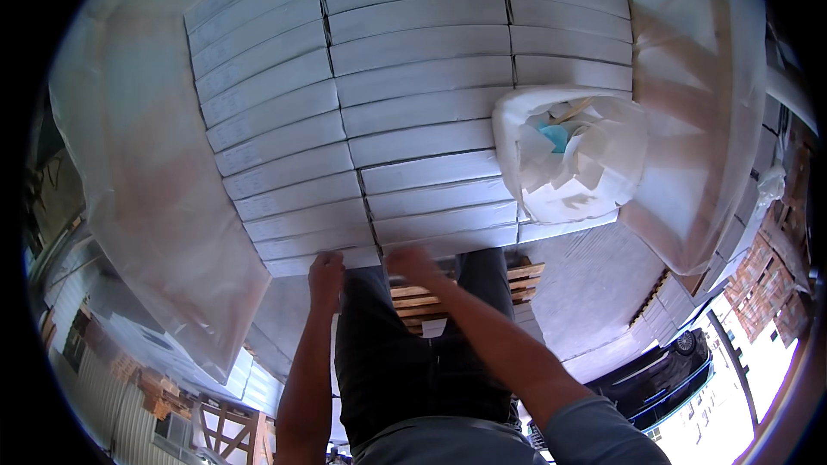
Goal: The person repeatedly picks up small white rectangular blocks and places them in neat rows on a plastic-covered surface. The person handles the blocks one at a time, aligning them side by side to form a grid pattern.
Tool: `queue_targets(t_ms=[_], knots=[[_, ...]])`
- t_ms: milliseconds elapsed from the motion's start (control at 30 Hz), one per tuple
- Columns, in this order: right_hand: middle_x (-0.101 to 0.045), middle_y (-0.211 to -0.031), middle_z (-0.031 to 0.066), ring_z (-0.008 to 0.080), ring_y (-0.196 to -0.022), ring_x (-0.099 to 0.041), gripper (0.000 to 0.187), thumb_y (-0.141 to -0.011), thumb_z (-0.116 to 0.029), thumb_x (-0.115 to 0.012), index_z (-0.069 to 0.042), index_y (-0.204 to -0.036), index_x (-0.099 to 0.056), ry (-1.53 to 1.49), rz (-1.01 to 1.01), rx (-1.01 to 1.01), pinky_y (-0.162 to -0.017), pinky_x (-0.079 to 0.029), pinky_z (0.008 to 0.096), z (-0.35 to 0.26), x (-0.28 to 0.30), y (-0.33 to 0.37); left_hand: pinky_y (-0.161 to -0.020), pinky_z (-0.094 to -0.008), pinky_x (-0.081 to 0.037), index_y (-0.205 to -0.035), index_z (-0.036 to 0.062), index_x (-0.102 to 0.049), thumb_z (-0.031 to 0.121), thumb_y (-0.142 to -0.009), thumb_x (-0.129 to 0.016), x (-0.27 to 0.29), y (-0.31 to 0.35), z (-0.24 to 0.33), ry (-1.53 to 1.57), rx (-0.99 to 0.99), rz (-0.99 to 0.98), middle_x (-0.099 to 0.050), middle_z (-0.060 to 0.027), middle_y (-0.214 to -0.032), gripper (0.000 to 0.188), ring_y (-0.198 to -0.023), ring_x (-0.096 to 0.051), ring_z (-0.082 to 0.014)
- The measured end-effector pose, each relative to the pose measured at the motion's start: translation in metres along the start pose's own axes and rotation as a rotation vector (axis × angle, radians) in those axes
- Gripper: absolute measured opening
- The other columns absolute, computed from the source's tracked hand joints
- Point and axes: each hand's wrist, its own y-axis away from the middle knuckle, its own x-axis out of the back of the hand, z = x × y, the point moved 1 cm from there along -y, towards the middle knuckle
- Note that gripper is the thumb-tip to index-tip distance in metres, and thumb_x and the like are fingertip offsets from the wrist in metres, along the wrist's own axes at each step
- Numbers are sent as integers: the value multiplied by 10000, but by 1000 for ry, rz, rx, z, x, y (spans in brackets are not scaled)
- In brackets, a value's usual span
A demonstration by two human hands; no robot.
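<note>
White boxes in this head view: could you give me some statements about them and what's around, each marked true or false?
1. The white boxes are set out in three columns. True.
2. An open white bag rests on the boxes, toward the right. True.
3. The left hand is inside the bag. False: it is at the near edge of the left column.
4. Everything in the bag is red. False: mostly pale scraps show, with a blue piece among them.
5. The right hand looks blurred, by the near edge of the middle column. True.
6. The person wears bright yellow trousers. False: the trousers are dark.
</note>
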Motion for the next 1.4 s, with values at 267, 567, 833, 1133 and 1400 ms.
queue_targets(t_ms=[267, 567, 833, 1133, 1400], knots=[[-692, -757, 103, 236, -699, -668, 303, -802, -314, -606, -56, -921, -712, 49, 563, -107, -673, -518, 357, 32, 98, 51, -474, -305, -436, -856, 70, -603, 371, -959, -483, -4, 39, 20, 431, 143, -462, -574, -52, -675, 340, -530, -540, -157], [-685, -924, 80, 135, -826, -633, 300, -802, -190, -734, 2, -1025, -675, -372, 151, 279, -747, -510, 293, -111, 91, 153, -547, -383, -523, -1111, 21, -510, 534, -976, -367, -2, 131, 94, 748, 203, -825, -617, -137, -742, 550, -587, -631, -293], [-652, -880, 93, 153, -801, -633, 317, -779, -150, -753, 5, -1009, -600, -224, 76, 446, -710, -498, 295, -176, 117, 217, -613, -393, -555, -1125, -11, -521, 526, -991, -306, 31, 203, 145, 665, -10, -840, -636, -166, -848, 593, -639, -659, -292], [-636, -760, 60, 120, -703, -616, 263, -798, -154, -726, 22, -957, -612, -347, 74, 366, -647, -493, 262, -207, 140, 285, -712, -398, -562, -1279, -48, -425, 507, -999, -261, 48, 271, 173, 648, -124, -1088, -643, -178, -949, 643, -769, -670, -287], [-659, -811, 78, 141, -702, -611, 317, -804, -176, -715, 29, -1021, -610, -228, 157, 400, -676, -504, 279, -224, 150, 333, -689, -371, -540, -1243, -37, -478, 461, -1015, -187, 45, 296, 178, 529, -310, -1095, -655, -161, -873, 621, -725, -654, -260]])
